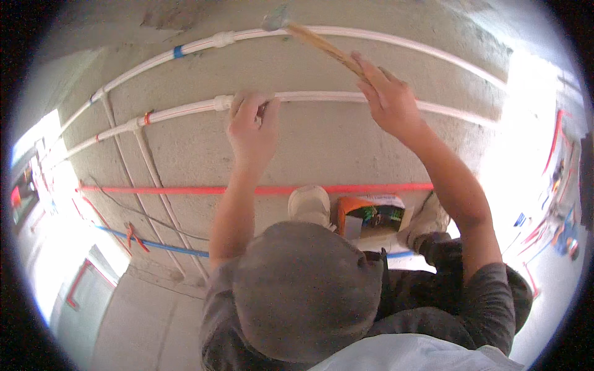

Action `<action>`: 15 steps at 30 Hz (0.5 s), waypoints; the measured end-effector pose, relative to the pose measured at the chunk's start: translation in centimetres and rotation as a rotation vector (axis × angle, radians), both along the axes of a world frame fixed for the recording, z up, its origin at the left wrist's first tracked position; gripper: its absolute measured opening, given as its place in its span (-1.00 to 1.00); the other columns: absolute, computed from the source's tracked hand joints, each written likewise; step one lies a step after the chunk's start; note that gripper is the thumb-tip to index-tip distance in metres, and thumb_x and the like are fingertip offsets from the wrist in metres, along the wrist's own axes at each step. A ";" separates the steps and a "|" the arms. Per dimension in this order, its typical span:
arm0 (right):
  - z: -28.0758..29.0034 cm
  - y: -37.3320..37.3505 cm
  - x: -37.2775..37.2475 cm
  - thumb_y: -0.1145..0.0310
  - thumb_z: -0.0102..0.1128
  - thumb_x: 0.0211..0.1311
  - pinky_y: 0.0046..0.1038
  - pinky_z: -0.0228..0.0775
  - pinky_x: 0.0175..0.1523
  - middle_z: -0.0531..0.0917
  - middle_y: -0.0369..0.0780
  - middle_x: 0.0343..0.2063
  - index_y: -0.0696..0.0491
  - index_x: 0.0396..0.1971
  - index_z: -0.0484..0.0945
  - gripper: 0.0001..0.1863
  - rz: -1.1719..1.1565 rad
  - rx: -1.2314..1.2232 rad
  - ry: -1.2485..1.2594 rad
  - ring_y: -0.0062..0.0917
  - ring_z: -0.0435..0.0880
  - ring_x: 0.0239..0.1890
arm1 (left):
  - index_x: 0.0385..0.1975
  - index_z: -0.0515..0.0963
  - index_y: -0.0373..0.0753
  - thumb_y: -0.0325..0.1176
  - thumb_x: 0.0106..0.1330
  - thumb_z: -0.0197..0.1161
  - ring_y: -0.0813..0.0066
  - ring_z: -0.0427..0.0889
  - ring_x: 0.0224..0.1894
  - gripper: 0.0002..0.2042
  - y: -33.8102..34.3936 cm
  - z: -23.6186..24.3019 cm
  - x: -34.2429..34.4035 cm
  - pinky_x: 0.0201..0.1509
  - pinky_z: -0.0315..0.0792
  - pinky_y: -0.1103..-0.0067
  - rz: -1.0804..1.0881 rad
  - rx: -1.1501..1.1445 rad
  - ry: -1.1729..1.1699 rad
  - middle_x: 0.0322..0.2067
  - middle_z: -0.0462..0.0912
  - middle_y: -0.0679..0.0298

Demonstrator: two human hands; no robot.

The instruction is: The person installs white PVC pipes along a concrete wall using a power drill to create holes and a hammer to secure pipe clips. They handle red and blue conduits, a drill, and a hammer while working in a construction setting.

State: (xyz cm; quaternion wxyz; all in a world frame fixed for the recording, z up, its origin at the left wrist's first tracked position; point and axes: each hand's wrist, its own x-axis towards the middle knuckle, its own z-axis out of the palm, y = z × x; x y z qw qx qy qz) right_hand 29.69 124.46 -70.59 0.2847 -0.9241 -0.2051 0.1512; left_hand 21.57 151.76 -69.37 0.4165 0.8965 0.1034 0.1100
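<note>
Hammer hndl (pixel 325 45) looks wood, pipe (pixel 322 96) smth plastic.

Wide downward fisheye from above

The hammer's head (pixel 276 19) is blurred beyond detail.

Our left forearm (pixel 237 213) rises almost straight up, bare, with the left grip (pixel 252 127) raised at its end, back of the hand toward us, fingers curled in toward the thumb; whether they pinch anything, we cannot tell. Our right arm bends at the elbow (pixel 476 216), and its bare forearm (pixel 448 164) slants up and leftward. The right grip (pixel 393 102) sits slightly higher, fingers wrapped closed. A short dark sleeve (pixel 490 303) covers our right upper arm.
</note>
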 end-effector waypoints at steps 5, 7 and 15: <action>-3.5 0.8 2.6 0.46 0.14 0.36 0.00 0.58 0.05 0.71 0.06 -0.01 -0.17 0.47 0.38 -0.34 0.096 -0.101 -0.027 0.06 0.72 -0.06 | -0.25 0.73 -0.22 -0.45 0.29 0.43 0.55 0.59 -0.32 -0.92 -3.5 -0.1 -4.0 -0.17 0.51 0.53 -0.116 0.015 0.259 -0.34 0.66 0.31; -3.3 0.6 0.9 0.41 0.17 0.39 -0.02 0.59 0.03 0.72 0.04 -0.04 -0.13 0.42 0.43 -0.41 0.088 0.028 -0.047 0.05 0.73 -0.09 | -0.24 0.71 -0.23 -0.42 0.26 0.46 0.47 0.62 -0.29 -0.87 -5.5 0.3 -6.2 -0.18 0.52 0.48 -0.342 -0.179 0.326 -0.32 0.68 0.29; 2.0 -10.3 -1.7 0.28 0.15 0.42 -0.03 0.59 -0.05 0.69 0.00 -0.20 0.08 0.26 0.52 -0.54 0.103 -0.232 0.033 -0.02 0.73 -0.13 | -0.17 0.64 -0.23 -0.40 0.11 0.41 0.12 0.66 -0.06 -0.73 -15.8 -1.3 -11.5 -0.01 0.50 0.25 -1.496 -0.147 0.110 -0.22 0.65 0.21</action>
